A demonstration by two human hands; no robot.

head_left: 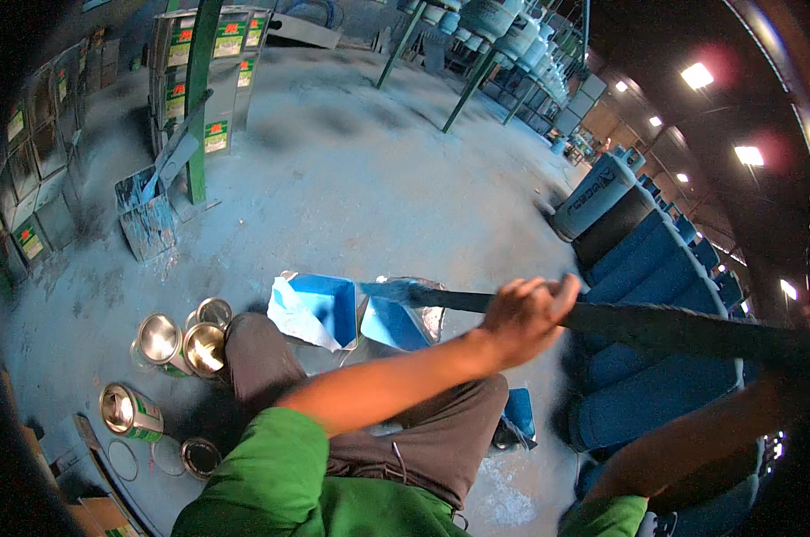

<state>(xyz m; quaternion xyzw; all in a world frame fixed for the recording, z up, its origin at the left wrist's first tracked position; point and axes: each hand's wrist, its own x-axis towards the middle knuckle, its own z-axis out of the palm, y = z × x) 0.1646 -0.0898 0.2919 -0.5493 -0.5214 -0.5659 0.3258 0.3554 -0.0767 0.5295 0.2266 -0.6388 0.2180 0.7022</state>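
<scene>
My left hand [528, 315] is closed around a long dark stick [665, 324] that runs across in front of me. Blue paint coats the stick's left end, which lies over a square metal can [396, 324] with blue paint inside. Touching that can on its left is another square blue-painted can [341, 300], with a paint-smeared whitish sheet [302, 313] draped over its edge. My right forearm [691, 438] reaches up toward the stick's right end. The right hand is lost in the dark rim of the view, so its fingers cannot be made out.
Round metal cans [160, 338] stand by my left knee, lids beside them. Blue gas cylinders [638, 349] line the right side. A small blue container [520, 413] sits by my right leg. Stacked square tins [177, 98], a green post [196, 170] and a paint-stained can [145, 219] stand farther left.
</scene>
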